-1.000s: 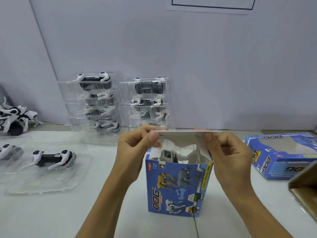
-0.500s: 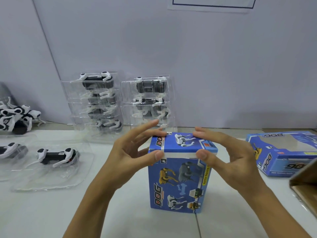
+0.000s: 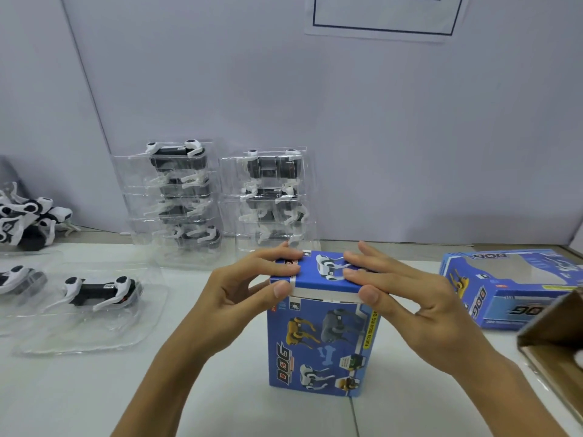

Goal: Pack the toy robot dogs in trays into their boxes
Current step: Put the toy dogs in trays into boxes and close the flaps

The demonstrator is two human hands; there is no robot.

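Observation:
A blue toy-dog box (image 3: 318, 348) stands upright on the white table in front of me, its top flap folded down with a white strip showing along the front edge. My left hand (image 3: 246, 288) and my right hand (image 3: 407, 294) press on the flap from either side, fingers straight on top and thumbs against the front edge. The box's contents are hidden. A black-and-white robot dog in a clear tray (image 3: 101, 290) lies at the left.
Two stacks of clear trays with dogs (image 3: 179, 197) (image 3: 273, 197) stand against the back wall. Loose dogs (image 3: 28, 222) lie far left, with another tray (image 3: 15, 275) below them. A second blue box (image 3: 511, 288) lies at the right, beside a brown carton (image 3: 555, 342).
A second ago both hands held the flap up above the open box. The flap has since come down, and both hands now press it onto the box.

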